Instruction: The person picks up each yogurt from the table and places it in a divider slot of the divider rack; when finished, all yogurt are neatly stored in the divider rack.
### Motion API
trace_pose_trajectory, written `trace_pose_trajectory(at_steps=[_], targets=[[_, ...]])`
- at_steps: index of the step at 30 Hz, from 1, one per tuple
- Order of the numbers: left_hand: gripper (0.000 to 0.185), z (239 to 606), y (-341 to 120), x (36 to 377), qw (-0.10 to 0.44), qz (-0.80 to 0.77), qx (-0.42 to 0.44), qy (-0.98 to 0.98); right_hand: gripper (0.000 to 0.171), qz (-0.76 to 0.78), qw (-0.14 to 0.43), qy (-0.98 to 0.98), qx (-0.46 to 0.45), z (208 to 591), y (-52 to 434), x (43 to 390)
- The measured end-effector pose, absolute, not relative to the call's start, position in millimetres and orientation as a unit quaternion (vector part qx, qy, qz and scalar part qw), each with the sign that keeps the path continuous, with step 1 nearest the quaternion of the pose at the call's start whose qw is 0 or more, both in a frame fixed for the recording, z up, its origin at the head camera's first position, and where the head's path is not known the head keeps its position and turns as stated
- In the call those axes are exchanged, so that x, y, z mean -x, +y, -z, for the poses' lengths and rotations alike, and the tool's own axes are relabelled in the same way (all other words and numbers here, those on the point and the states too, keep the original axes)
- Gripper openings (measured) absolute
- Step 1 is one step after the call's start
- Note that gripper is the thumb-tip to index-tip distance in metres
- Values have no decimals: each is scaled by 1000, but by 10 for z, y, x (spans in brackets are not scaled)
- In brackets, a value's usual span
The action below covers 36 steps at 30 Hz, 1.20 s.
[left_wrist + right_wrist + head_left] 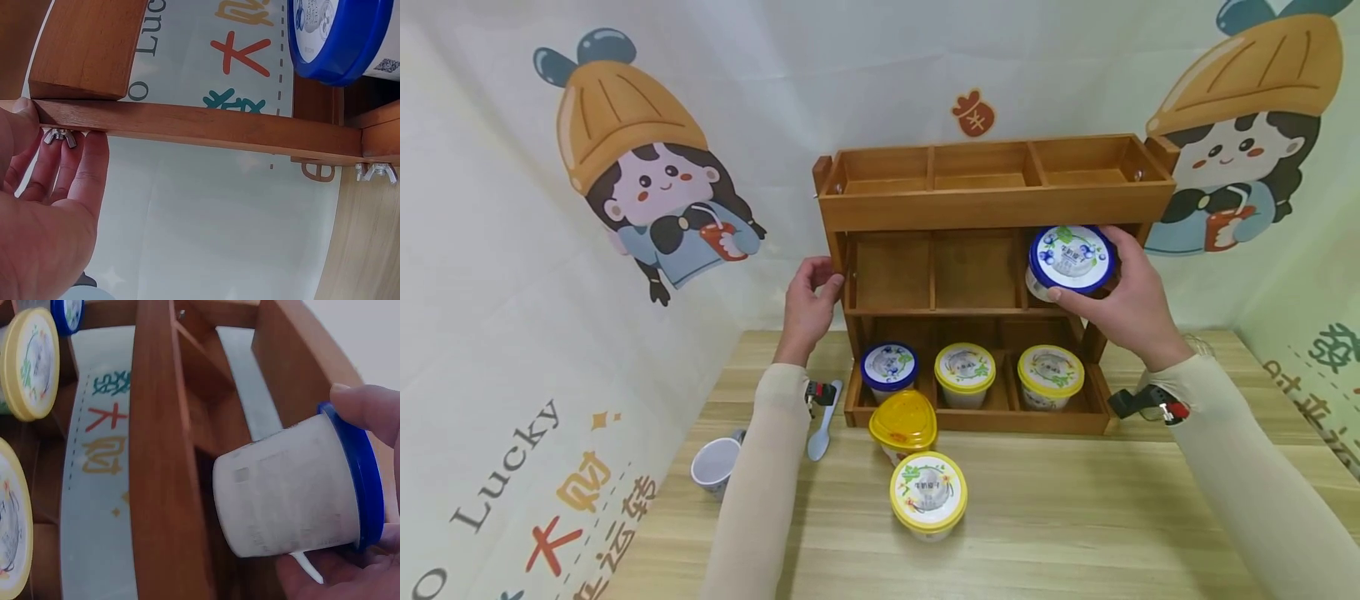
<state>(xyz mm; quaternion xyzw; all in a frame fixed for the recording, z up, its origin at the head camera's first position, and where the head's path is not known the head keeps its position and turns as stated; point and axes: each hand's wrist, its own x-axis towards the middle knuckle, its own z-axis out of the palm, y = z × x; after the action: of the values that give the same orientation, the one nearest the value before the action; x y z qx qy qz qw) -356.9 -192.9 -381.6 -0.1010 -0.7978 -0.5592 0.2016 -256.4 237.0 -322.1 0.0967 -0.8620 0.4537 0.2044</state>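
Observation:
A brown wooden three-tier shelf [1000, 210] stands against the back cloth. My right hand [1138, 304] grips a white tub with a blue lid [1072, 258], thumb at the front of the lid rim and fingers round the far side. This tub is tilted, its base inside the right compartment of the middle tier, as the right wrist view shows. With thumb and fingers on opposite faces, my left hand [808, 308] holds the shelf's left upright [206, 128] beside a metal wing nut [60, 136].
The bottom tier holds another blue-lidded tub [890, 367] and two yellow-lidded tubs [965, 368]. In front stand a tub with a rounded three-sided yellow lid [904, 421] and a round yellow-lidded tub [928, 493]. A mug [715, 465] and a pale spoon [824, 429] are at left.

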Motion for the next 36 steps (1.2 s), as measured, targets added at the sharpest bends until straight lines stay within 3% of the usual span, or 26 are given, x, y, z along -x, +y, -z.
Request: trace_pose_trajectory(at_steps=[12,36], targets=[[32,3829,-1914,3572,193,559,96,-801,111,-449,219,-863,-71,3371,2420,2753],[29,3827,-1918,3575,215,548,100,-802,116,-425,189,-882,-73,3546,2529,2455]])
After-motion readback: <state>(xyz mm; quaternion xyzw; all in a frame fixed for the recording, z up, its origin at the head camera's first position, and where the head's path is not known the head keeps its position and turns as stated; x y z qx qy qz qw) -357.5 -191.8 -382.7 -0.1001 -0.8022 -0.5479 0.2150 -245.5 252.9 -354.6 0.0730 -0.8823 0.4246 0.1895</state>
